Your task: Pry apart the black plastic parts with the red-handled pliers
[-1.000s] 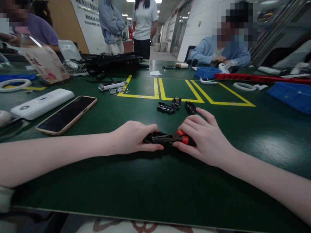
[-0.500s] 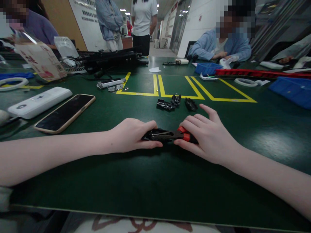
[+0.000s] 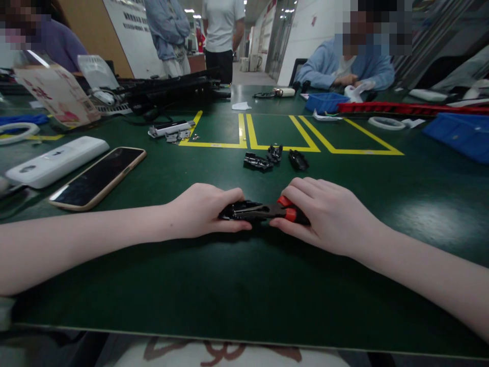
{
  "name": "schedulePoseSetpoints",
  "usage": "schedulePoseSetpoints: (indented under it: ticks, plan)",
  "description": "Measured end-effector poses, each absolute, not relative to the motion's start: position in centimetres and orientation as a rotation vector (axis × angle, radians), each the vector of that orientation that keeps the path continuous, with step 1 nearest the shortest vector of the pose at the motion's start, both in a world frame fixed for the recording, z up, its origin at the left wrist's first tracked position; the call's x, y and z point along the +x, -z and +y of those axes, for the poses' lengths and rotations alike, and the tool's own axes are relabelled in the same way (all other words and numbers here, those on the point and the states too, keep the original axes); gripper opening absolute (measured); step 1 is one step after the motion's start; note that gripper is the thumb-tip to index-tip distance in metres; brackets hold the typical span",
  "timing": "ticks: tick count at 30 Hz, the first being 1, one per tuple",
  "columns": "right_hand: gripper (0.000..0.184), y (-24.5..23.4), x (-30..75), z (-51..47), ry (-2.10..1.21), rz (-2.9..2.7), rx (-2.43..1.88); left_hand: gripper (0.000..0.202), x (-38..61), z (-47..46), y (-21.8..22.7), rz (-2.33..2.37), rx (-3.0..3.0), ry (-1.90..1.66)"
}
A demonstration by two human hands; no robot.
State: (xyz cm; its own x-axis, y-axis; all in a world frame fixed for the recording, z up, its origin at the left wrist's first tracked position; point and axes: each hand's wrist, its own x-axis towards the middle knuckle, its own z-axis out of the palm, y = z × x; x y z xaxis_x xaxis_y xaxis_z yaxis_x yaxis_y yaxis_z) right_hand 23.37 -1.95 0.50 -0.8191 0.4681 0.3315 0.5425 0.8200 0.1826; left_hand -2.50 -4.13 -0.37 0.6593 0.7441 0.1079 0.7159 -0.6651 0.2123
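Left hand (image 3: 204, 213) and right hand (image 3: 328, 216) both clamp black-red pliers (image 3: 263, 210) lying flat mid tabletop (image 3: 244, 285), toward near edge. Small black parts (image 3: 273, 158) just beyond; phone (image 3: 98, 178) and white device (image 3: 57, 160) near left edge.

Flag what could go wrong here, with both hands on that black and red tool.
1. The left hand and right hand cover both ends of the black tool with red parts, so fingers could get pinched if it snaps shut.
2. The small loose black plastic parts lie just beyond the knuckles; a jerk could scatter them.
3. The dark-screened smartphone lies near the left forearm and could be knocked.
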Motion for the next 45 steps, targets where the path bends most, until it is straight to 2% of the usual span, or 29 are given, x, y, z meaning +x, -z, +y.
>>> schedulePoseSetpoints:
  ticks: [10,19,45]
  plan:
    - [0.045,-0.17,23.37,-1.6,0.168,-2.749,-0.831,0.044,-2.47,-4.22,0.4,1.232,2.73,-0.257]
    - [0.042,-0.27,23.18,-2.23,0.312,-2.73,-0.835,0.043,-2.53,-4.21,0.45,1.246,2.768,-0.261]
    - [0.042,-0.4,23.04,-2.28,0.192,-2.744,-0.916,0.044,-2.42,-4.2,0.4,1.268,2.76,-0.196]
